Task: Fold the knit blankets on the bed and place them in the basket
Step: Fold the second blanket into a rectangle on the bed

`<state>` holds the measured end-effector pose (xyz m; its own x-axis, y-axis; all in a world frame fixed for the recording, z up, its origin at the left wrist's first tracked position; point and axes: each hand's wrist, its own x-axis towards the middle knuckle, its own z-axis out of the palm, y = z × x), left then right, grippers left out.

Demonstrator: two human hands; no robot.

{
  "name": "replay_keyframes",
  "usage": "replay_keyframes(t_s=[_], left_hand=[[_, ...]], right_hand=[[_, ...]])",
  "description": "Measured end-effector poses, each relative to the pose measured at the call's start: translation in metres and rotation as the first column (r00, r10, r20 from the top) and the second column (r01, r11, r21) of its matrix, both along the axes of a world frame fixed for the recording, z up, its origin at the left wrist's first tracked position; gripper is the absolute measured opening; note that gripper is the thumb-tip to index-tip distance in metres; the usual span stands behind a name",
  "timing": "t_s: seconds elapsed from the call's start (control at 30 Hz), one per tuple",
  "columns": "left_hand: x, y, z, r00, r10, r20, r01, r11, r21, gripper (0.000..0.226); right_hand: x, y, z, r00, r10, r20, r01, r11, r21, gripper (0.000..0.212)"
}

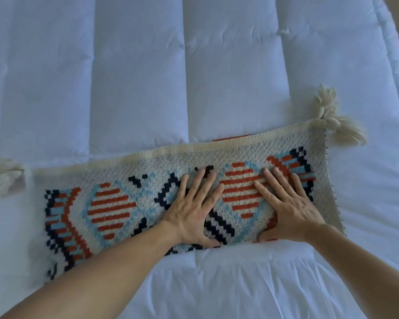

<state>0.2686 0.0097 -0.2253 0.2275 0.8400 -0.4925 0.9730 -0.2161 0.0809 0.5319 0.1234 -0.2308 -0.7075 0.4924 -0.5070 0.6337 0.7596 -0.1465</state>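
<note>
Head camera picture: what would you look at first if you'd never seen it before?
The bright knit blanket, patterned in red, blue and black, lies folded into a long strip across the white quilted bed. The left hand and the right hand press flat on it, fingers spread. A fluffy cream tassel sticks out at its far right corner.

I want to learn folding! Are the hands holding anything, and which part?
Nothing is gripped. The left hand and right hand lie flat, fingers straight, pressing on the top of the folded knit blanket.
</note>
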Motion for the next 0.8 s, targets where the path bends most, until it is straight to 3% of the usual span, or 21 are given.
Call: replay_keyframes(t_s=[0.1, 0.17, 0.33, 0.4, 0.5, 0.7, 0.8], left_hand=[[-0.018, -0.014, 0.004, 0.999, 0.034, -0.008, -0.035, 0.999, -0.017, 0.140], [-0.026, -0.023, 0.007, 0.997, 0.077, 0.024, -0.077, 0.997, 0.008, 0.138], [-0.036, -0.015, 0.012, 0.951, 0.305, 0.057, -0.310, 0.942, 0.129, 0.092], [-0.048, -0.014, 0.010, 0.936, 0.349, 0.040, -0.351, 0.924, 0.149, 0.082], [-0.067, -0.023, 0.003, 0.957, 0.290, 0.025, -0.290, 0.946, 0.142, 0.074], [-0.106, -0.048, 0.002, 0.898, 0.438, -0.041, -0.430, 0.894, 0.130, 0.073], [-0.109, -0.052, 0.007, 0.884, 0.467, -0.022, -0.460, 0.878, 0.129, 0.075]], right_hand=[[0.009, 0.004, 0.005, 0.999, -0.034, 0.035, 0.035, 0.999, -0.014, 0.135], [-0.002, 0.002, 0.013, 0.997, -0.070, 0.018, 0.070, 0.998, 0.008, 0.122], [-0.088, -0.012, 0.022, 0.987, 0.013, -0.160, 0.000, 0.996, 0.085, 0.079], [-0.126, -0.017, 0.017, 0.984, 0.039, -0.175, -0.025, 0.996, 0.082, 0.076], [-0.148, -0.018, 0.003, 0.992, 0.022, -0.122, -0.009, 0.995, 0.102, 0.076], [-0.148, -0.015, 0.000, 0.977, -0.212, 0.009, 0.209, 0.969, 0.129, 0.078], [-0.166, -0.028, 0.009, 0.970, -0.239, -0.051, 0.244, 0.959, 0.144, 0.078]])
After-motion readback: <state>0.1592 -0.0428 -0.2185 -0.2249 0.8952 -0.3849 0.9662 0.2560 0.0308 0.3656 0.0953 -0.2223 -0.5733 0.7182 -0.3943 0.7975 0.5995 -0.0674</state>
